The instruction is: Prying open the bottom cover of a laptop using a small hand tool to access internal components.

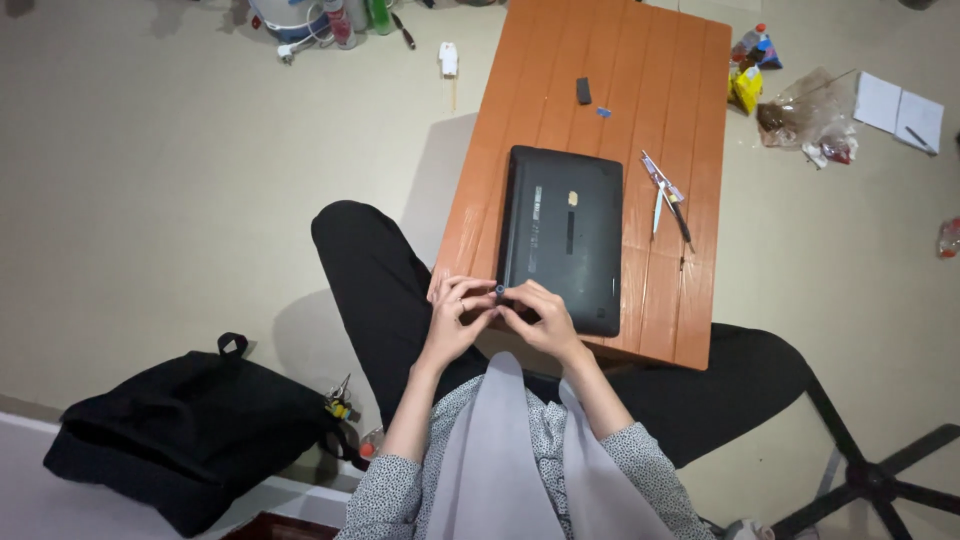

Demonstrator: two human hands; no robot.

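A black laptop (560, 236) lies closed, bottom side up, on a small orange table (690, 300). My left hand (455, 320) and my right hand (540, 318) meet at the laptop's near left corner. Together they pinch a small dark cylindrical piece (499, 291) between the fingertips. Right of the laptop lie a few thin tools (668, 200), among them a white-handled one and a dark-handled one. A small black block (583, 90) and a tiny blue bit (603, 112) rest further back on the table.
A black bag (190, 425) sits on the floor at my left, with small pliers (340, 400) beside it. Plastic bags and snack packets (800, 115), a notebook with a pen (900, 108) and bottles (340, 20) lie around. A chair base (880, 480) stands at right.
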